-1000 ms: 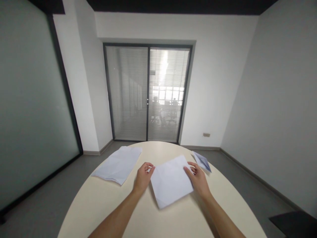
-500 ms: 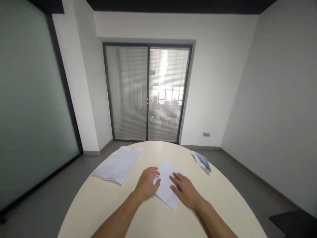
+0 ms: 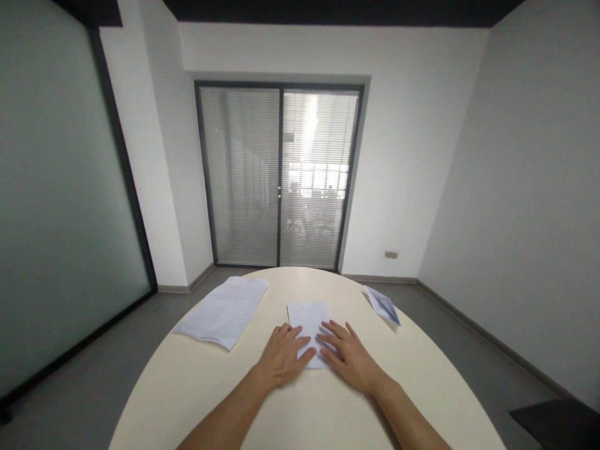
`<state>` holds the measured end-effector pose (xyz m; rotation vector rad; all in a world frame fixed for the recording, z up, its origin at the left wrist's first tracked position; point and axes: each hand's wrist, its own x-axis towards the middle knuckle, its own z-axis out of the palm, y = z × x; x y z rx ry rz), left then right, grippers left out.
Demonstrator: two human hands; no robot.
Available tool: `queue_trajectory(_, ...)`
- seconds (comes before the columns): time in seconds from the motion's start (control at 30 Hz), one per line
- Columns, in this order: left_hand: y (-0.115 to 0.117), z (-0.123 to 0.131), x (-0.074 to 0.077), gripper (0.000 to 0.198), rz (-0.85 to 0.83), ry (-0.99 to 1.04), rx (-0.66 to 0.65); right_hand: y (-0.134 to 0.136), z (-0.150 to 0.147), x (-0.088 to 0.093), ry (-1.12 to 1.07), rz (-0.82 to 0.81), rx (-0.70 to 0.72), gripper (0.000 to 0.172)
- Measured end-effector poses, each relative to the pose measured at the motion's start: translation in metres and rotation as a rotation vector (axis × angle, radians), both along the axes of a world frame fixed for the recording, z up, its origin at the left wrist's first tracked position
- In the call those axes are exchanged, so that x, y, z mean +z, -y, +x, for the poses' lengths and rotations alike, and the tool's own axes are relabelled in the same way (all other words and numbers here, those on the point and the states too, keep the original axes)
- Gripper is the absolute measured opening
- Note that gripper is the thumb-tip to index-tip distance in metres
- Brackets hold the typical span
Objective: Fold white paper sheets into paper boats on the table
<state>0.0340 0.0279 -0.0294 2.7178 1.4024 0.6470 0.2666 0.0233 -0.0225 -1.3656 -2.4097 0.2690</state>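
A folded sheet of white paper (image 3: 309, 312) lies flat on the pale round table (image 3: 197, 381), between my two hands. My left hand (image 3: 285, 357) rests along its left side, fingers apart, with fingertips over the paper. On the opposite side, my right hand (image 3: 349, 357) spreads its fingers, their tips on the sheet's right part. Both hands cover portions of the paper's side edges. Neither hand grips it.
A loose stack of white paper (image 3: 225, 312) lies at the table's left edge. Near the right edge stands a folded paper piece (image 3: 383, 305). A dark flat object (image 3: 562, 422) is at the lower right, beyond the table.
The paper has turned, so its edges now run nearly square to me, and it sits slightly farther away. My left hand has flattened and reached a little farther over it.
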Motion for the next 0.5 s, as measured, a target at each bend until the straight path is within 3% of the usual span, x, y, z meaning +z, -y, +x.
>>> queue_trajectory(0.07, -0.001, -0.0011, 0.0005, 0.046, 0.0, 0.016, -0.025, 0.0014, -0.0011, -0.0014, 0.012, -0.085, 0.018, 0.05)
queue_trajectory(0.2, -0.0027, -0.0058, 0.0004, 0.042, -0.006, 0.031, -0.137, -0.0027, 0.0035, -0.0072, 0.021, -0.118, -0.112, 0.055)
queue_trajectory(0.37, -0.0008, -0.0079, -0.0007, 0.052, -0.001, 0.028, -0.203, -0.0063, 0.008, -0.0062, 0.017, -0.049, -0.207, 0.043)
queue_trajectory(0.5, -0.0017, -0.0053, -0.0046, 0.047, 0.027, 0.037, -0.18, -0.0064, 0.0066, -0.0049, -0.023, -0.036, -0.145, 0.038)
